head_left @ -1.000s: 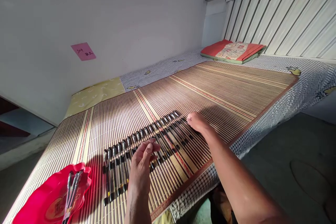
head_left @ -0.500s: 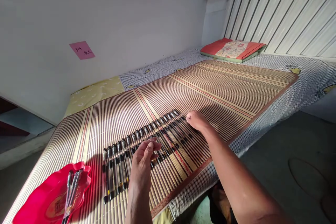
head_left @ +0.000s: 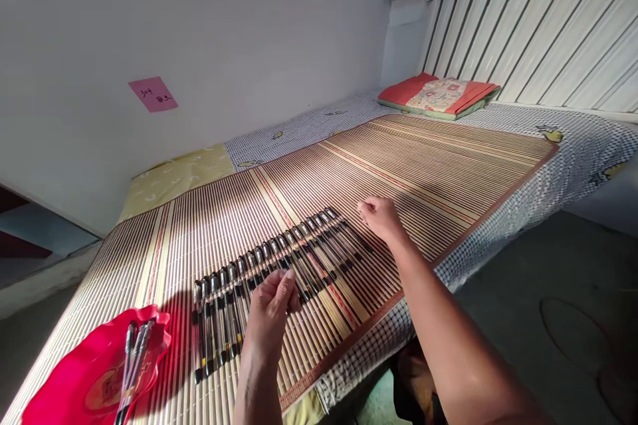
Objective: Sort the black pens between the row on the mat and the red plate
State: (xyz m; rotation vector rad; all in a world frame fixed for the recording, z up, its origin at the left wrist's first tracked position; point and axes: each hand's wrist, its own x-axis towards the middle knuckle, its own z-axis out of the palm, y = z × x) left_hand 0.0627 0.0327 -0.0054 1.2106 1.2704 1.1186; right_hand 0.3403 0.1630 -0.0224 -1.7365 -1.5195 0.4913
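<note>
A long row of pens (head_left: 226, 322) with dark clips and clear barrels lies side by side on the bamboo mat (head_left: 428, 172). Above the near side of the row's middle hovers my left hand (head_left: 274, 295), thumb pressed against its curled fingers, covering parts of some pens. I see nothing held in it. Just beyond the row's right end, my right hand (head_left: 379, 216) is closed in a loose fist, apart from the pens. No pen sticks out of it.
A red scalloped tray (head_left: 64, 372) at the lower left holds several more pens (head_left: 133, 365). A folded orange-and-green cloth (head_left: 438, 94) lies at the bed's far end. A pink note (head_left: 153, 94) is on the wall. The bed's checked edge (head_left: 369, 345) drops off at the right.
My right hand has moved slightly up and away from the row's right end. My left hand's fingers have curled in more. The view has shifted slightly.
</note>
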